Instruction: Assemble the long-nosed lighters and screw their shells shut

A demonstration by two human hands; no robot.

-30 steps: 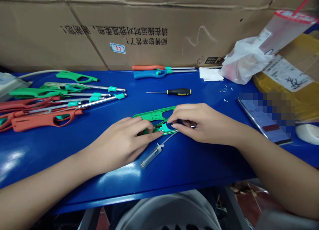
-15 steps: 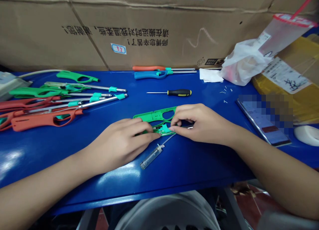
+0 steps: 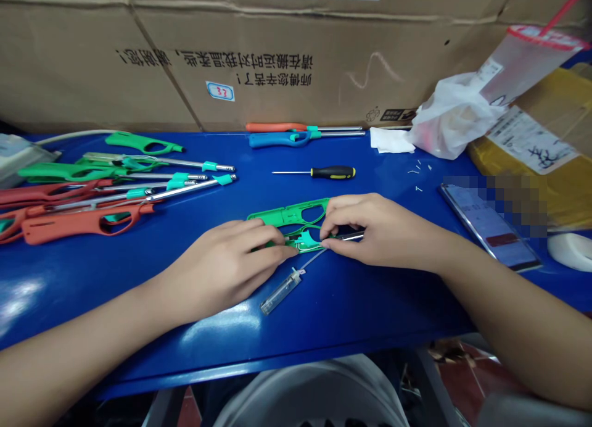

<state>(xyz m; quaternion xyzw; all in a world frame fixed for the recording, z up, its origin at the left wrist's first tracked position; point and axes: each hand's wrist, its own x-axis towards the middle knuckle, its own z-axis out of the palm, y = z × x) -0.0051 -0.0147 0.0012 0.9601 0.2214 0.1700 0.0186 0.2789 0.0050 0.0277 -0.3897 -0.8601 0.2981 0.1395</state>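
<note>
An opened green lighter (image 3: 303, 244) lies in front of me, its teal trigger and thin wires showing. My left hand (image 3: 240, 257) is closed on the left end of this lower half, fingers covering much of it. With thumb and fingertips pinched, my right hand (image 3: 370, 229) grips its right end beside the metal tube (image 3: 354, 236). Just behind lies the other green casing half (image 3: 287, 215), its finger loop close to my right fingers. A clear fuel tank (image 3: 280, 291) rests on the table in front, joined by a thin tube leading to the lighter.
A black and yellow screwdriver (image 3: 332, 172) lies farther back. Red and green lighters (image 3: 87, 223) are piled at left; a blue lighter (image 3: 282, 139) lies by the carton (image 3: 185, 100). At right are a phone (image 3: 490, 229), small screws (image 3: 419, 189) and a bagged cup (image 3: 518, 63).
My right hand has shifted slightly to the right along the lighter, uncovering more of the teal trigger. My left hand and the fuel tank have stayed in place.
</note>
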